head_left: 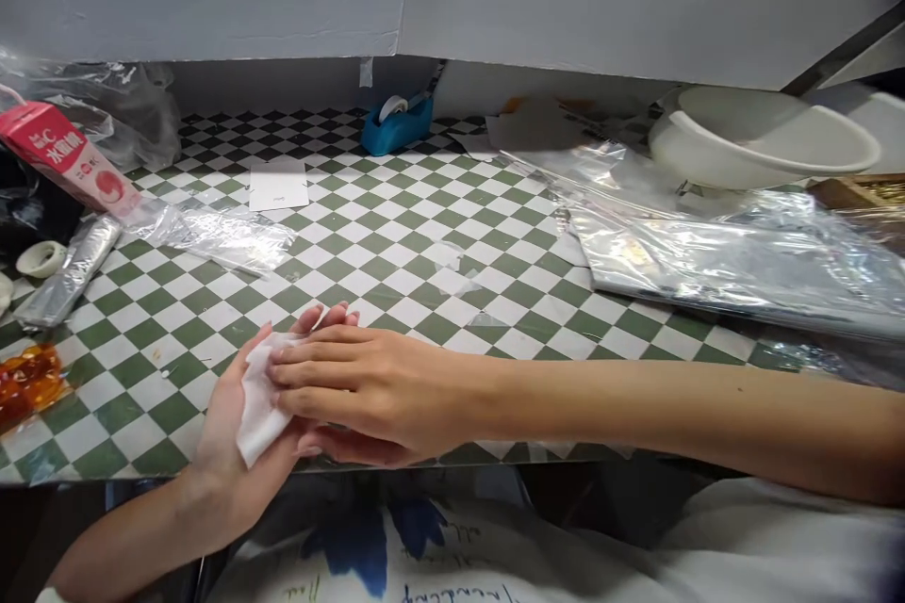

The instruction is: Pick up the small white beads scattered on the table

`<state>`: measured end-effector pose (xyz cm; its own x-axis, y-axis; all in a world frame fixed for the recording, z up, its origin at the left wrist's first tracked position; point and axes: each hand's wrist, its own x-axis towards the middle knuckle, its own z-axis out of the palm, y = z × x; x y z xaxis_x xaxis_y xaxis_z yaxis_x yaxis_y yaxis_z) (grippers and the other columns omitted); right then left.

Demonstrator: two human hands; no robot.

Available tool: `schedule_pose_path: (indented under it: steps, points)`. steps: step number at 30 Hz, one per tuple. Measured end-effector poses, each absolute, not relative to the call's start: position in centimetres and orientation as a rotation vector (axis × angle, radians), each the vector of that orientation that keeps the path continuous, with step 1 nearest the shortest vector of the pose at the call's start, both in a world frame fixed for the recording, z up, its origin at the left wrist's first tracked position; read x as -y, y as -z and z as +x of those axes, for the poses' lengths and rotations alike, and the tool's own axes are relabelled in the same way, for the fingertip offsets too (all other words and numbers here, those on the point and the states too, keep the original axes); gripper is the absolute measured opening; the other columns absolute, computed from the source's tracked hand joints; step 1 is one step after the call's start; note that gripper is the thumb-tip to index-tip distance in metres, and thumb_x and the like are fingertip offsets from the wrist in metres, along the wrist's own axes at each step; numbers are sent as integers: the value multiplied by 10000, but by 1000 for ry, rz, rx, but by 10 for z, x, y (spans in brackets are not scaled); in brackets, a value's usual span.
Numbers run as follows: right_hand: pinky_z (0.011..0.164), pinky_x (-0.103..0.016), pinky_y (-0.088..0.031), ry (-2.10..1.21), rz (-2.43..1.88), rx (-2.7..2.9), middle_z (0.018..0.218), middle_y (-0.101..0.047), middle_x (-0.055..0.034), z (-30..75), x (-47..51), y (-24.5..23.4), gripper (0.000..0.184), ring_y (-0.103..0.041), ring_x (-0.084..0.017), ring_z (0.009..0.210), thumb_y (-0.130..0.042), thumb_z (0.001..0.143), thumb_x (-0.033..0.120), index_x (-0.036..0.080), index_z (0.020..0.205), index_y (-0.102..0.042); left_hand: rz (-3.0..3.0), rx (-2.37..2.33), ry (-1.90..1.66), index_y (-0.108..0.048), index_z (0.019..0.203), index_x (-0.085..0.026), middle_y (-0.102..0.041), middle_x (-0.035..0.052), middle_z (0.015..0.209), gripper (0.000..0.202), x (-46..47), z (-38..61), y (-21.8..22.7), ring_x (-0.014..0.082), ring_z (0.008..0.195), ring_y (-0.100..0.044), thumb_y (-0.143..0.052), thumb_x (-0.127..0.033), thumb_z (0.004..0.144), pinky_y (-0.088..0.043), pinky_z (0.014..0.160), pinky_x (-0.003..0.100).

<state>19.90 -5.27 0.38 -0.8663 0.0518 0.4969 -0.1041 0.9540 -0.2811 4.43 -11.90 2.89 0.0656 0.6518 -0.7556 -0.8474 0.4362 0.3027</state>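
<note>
Above the table's near edge, my two hands lie one over the other with a white tissue point(263, 400) between them. My left hand point(230, 424) is palm up, its fingers stretched out and partly hidden under the other hand. The tissue covers much of its palm. From the right, my right hand point(382, 391) lies across it palm down, its fingers together and pressing the tissue against the left palm. Part of the tissue is hidden under the right fingers.
A green-and-white checked tabletop point(368, 268) carries a blue tape dispenser point(397, 124), a white card point(278, 186) and clear plastic bags point(728, 254). At right stands a white bowl point(764, 146). A pink drink carton point(71, 160), tape roll point(41, 258) and orange beads point(28, 384) lie left.
</note>
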Motion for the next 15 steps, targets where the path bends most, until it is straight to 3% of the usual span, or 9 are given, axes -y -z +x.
schedule_pose_path:
  steps: [6, 9, 15]
  points:
    - [985, -293, -554, -897, -224, 2454, 1199, -720, -141, 214, 70, -15, 208, -647, -184, 1108, -532, 1074, 119, 63, 1059, -731, -93, -993, -985, -786, 1164, -160, -808, 85, 1244, 498, 121, 64, -28, 195, 1115, -793, -360, -416, 1136, -652, 928, 240]
    - [920, -267, -548, -1090, -334, 2476, 1156, -680, -111, 220, 78, -18, 181, -632, -167, 1030, -538, 1016, 28, 106, 1052, -697, -13, -1031, -840, -792, 1155, -149, -794, 101, 1280, 482, 123, 72, -28, 217, 1159, -777, -427, -462, 1114, -652, 917, 240]
    - [924, -308, -519, -1030, -337, 2658, 1171, -664, -90, 238, 85, -24, 273, -591, -180, 1025, -450, 952, -52, 136, 1070, -608, 9, -1003, -758, -783, 1190, -148, -791, 104, 1288, 486, 122, 85, -35, 229, 1205, -759, -391, -427, 1119, -647, 960, 284]
